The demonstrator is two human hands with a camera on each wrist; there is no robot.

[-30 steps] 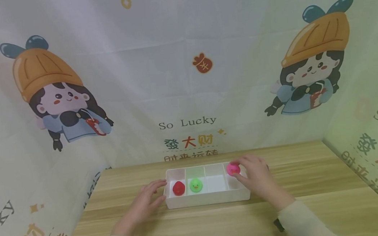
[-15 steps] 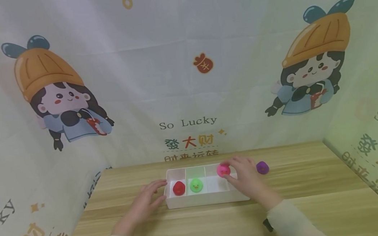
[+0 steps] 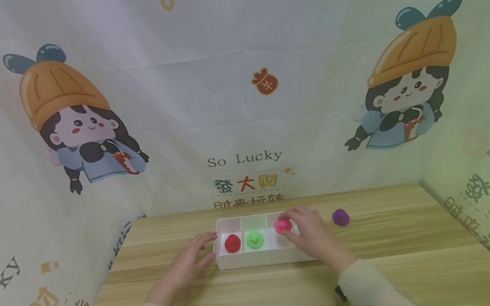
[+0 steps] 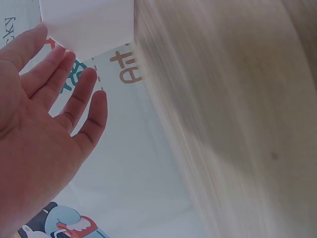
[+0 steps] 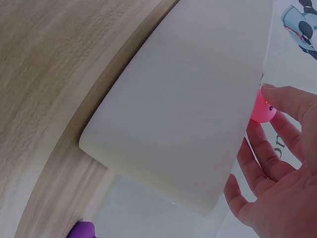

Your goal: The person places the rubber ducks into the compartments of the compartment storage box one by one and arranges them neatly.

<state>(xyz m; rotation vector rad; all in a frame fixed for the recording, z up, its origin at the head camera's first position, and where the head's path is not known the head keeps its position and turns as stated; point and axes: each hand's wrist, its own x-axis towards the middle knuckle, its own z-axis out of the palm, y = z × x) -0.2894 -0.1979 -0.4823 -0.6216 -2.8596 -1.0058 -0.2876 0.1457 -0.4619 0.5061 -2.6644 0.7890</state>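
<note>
A white tray point(image 3: 268, 258) with a row of compartments stands on the table. My right hand point(image 3: 313, 233) pinches a pink toy duck point(image 3: 282, 226) between thumb and fingers, over the third compartment from the left. In the right wrist view the duck point(image 5: 263, 108) shows partly behind the tray's rim. A red toy point(image 3: 233, 243) lies in the leftmost compartment, face hidden, and a green toy duck point(image 3: 255, 240) sits in the second. My left hand point(image 3: 191, 255) touches the tray's left end with loosely extended fingers; the left wrist view shows the fingertips point(image 4: 69, 55) against its white wall.
To the right of the tray, a purple toy point(image 3: 340, 217) lies on the wooden table point(image 3: 402, 237). A printed cloth point(image 3: 243, 125) hangs behind the table and along both sides.
My right hand has carried the pink duck leftward from the rightmost compartment to the third, and slightly lower. The purple toy, hidden at first, now shows. The left hand stays at the tray's end.
</note>
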